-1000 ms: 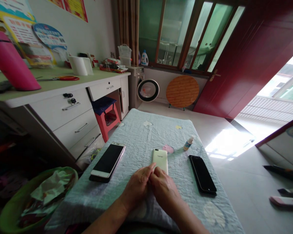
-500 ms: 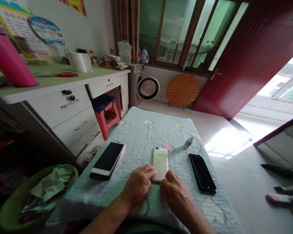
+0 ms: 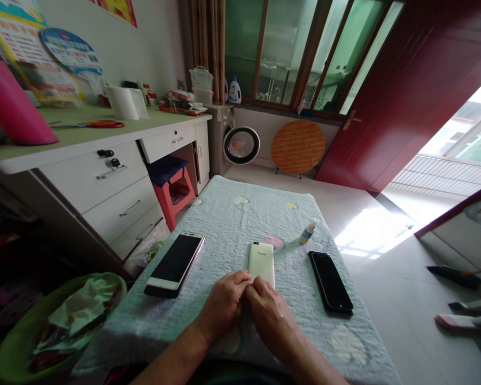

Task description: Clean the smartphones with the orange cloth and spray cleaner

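A white smartphone (image 3: 261, 259) lies back up on the cloth, its "honor" lettering upright from here; my hands cover its lower end. My left hand (image 3: 226, 299) is closed at the phone's lower left, fingers curled against its edge. Beside it, my right hand (image 3: 266, 307) is closed over the bottom of the phone, fingertips bunched close to the left hand's. What exactly the fingertips grip is hidden. To the left rests a white-framed phone (image 3: 175, 260) on top of a darker one. A black phone (image 3: 331, 282) lies on the right, and a small spray bottle (image 3: 308, 232) stands behind it.
A pale blue quilted cloth (image 3: 224, 208) covers the table. A desk (image 3: 104, 133) with drawers runs along the left, with a red stool (image 3: 174, 198) at its knee space. A green basket (image 3: 8, 342) stands at lower left. A red door (image 3: 369, 96) is at right.
My right hand has moved left from the phone's lower right corner to its bottom middle, meeting the left hand. The left hand stays at the phone's edge. The view has shifted slightly.
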Motion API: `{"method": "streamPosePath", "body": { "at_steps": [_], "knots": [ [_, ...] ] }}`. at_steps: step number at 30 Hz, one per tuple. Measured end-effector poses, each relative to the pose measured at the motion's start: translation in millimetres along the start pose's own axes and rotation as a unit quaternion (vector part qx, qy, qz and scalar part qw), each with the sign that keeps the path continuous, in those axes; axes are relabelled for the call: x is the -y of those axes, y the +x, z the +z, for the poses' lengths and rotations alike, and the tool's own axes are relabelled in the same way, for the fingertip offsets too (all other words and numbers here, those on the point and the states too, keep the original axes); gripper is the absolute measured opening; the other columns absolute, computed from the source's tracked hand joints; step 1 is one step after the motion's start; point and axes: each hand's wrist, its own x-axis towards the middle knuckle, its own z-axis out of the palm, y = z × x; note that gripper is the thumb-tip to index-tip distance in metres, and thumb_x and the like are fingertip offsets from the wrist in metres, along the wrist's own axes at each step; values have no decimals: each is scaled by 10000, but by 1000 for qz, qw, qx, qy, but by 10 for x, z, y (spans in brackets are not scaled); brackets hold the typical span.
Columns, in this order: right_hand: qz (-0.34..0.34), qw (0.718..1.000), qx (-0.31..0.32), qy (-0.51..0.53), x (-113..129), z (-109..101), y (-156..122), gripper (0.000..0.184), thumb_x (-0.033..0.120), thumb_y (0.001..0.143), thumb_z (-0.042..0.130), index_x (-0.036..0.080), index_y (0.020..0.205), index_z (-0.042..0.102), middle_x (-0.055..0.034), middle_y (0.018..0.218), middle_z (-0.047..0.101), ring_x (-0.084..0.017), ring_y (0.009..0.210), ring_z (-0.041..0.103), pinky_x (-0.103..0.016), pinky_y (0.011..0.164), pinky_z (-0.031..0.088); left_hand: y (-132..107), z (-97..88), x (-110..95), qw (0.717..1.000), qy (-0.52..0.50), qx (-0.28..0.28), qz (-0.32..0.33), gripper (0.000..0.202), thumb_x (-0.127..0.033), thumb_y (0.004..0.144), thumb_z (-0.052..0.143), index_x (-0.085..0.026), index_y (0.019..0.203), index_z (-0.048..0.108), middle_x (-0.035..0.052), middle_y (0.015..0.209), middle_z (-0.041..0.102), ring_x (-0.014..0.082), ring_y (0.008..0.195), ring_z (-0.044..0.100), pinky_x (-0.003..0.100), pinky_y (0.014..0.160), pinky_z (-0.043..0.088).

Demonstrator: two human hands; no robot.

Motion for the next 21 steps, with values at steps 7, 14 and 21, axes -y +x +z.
{"method": "streamPosePath", "body": {
  "at_steps": [7,14,21],
  "knots": [
    [31,999,8,-31,-175,-45,-132,214,59,889,452,207,886,607,-22,913,586,-151,782,530,-246,609,310,-26,50,56,999,49,-7,8,404,-48,762,475,-201,1068,689,57,1123,668,220,1073,609,351,994,475],
    [81,997,1,-19,-370,-273,-277,216,39,862,442,199,805,576,-22,862,572,-132,719,526,-229,632,338,-45,51,47,998,55,-21,20,346,-116,736,586,-187,1063,674,73,1125,651,243,1064,608,376,991,487],
    [62,994,-15,84,-281,-300,-197,179,92,878,465,200,822,596,-17,894,563,-130,760,540,-223,664,372,-23,46,48,998,64,-6,19,166,-272,884,627,-205,1032,667,63,1106,657,243,1021,624,379,921,512]
  ]
}}
